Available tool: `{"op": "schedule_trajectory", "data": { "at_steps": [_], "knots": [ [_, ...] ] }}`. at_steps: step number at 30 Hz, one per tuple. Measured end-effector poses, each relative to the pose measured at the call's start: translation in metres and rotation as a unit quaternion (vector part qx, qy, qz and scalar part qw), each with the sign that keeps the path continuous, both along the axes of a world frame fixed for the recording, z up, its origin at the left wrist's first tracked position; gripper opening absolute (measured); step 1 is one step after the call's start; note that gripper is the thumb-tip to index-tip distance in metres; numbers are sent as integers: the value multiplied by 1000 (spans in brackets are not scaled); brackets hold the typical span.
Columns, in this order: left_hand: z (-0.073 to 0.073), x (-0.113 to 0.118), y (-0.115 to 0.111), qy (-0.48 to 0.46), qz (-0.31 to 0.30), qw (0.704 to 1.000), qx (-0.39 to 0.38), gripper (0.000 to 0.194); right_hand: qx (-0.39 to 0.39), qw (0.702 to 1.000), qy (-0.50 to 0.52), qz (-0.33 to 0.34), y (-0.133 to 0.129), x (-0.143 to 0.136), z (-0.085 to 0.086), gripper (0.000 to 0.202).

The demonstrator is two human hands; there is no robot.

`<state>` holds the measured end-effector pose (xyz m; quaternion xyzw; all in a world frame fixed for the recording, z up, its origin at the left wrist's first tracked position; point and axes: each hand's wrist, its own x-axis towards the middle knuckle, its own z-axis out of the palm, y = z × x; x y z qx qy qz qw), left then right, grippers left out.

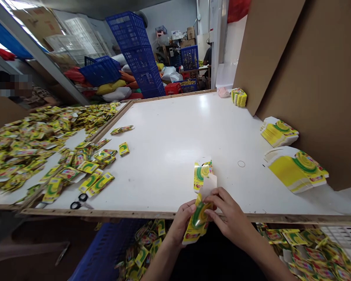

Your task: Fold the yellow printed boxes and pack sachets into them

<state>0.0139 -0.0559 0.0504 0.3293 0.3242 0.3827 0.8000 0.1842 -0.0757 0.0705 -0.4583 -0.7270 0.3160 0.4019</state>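
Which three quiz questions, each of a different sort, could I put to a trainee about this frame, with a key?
1. True or false: the left hand and the right hand both touch a yellow-and-green printed cardboard packet.
2. Multiple choice: what lies left of the hands, near the wooden front edge of the glossy white tabletop?
A) a red plastic crate
B) black-handled metal scissors
C) a white sack
3. Short answer: what colour is the tall stack of slatted plastic crates behind the table?

Key: 1. True. 2. B. 3. Blue.
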Motion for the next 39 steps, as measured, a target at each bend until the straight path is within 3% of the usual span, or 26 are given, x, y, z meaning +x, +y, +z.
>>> {"op": "schedule_trajectory", "data": {
  "at_steps": [6,10,12,16,19,23,28,32,36,39],
  "knots": [
    [3,-1,1,11,33,999,-35,44,3,1000,-2,-7,0,0,-7,28],
    [6,-1,0,14,53,998,-24,44,2,992,51,-112,-2,-7,-18,39],
    [5,0,-1,12,68,998,-7,42,-32,982,88,-162,-4,-13,-25,49],
    [-2,5,-5,41,89,994,47,37,-136,968,148,-148,-8,-24,-35,41],
    [-5,7,-6,84,102,988,81,37,-139,966,122,-178,-9,-27,-36,30],
    [-1,5,-2,168,88,973,130,33,-128,963,108,-209,-6,-26,-35,37],
    [2,-2,-1,206,73,964,155,48,-177,943,238,-149,-1,-18,-34,33],
    [5,-8,-4,169,69,971,157,63,-169,937,295,-75,0,-9,-33,47],
    [10,-17,-2,130,-13,980,149,60,-195,942,273,7,-1,3,-28,43],
    [10,-22,0,88,-77,986,119,49,-211,947,238,48,1,10,-22,23]
  ]
}}
